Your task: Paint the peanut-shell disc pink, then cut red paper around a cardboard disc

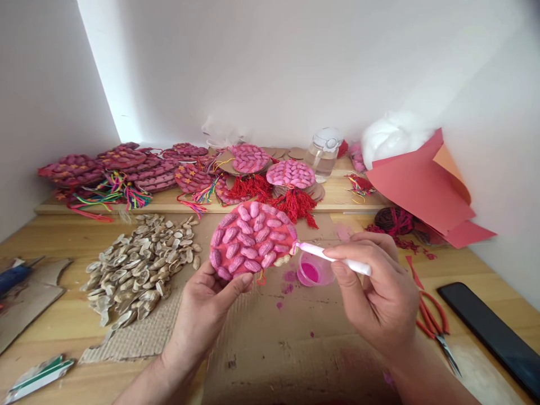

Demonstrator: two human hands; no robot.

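Single head-worn view, looking forward and down, close over the wooden table [63, 326], white wall behind

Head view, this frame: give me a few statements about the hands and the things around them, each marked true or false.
1. The left hand holds a round pink disc covered in peanut shells. True.
2. The right hand holds red-handled scissors. False: it holds a white-handled paintbrush; the red-handled scissors lie on the wooden table.
3. The small clear cup of pink paint sits between the hands. True.
4. The pile of unpainted peanut shells lies right of the disc. False: it lies left.
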